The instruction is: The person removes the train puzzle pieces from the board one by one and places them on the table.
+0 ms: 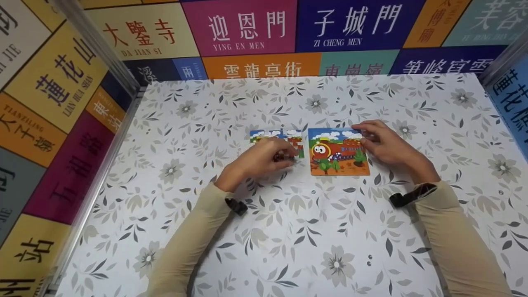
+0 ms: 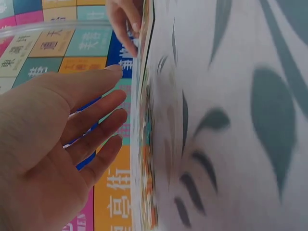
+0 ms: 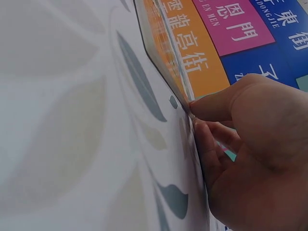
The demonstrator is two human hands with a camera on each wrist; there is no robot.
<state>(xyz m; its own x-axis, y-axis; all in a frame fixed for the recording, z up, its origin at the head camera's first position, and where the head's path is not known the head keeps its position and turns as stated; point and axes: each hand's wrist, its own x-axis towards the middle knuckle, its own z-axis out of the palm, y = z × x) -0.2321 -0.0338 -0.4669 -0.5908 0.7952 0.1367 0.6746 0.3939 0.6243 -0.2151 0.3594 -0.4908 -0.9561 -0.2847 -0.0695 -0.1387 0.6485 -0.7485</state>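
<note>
On the patterned tabletop lies a square picture board showing a red cartoon train. My right hand holds its upper right corner, with the index finger at the top edge and the thumb at the right edge. The right wrist view shows the thumb of that hand against the board's edge. Just left of the board are small puzzle pieces with a similar train picture. My left hand hovers over them and covers part of them. In the left wrist view the left hand's fingers are loosely bent and hold nothing.
The table has a white cover with grey leaves and flowers. Upright panels with colourful lettering stand along its back and left side. Each wrist carries a black strap.
</note>
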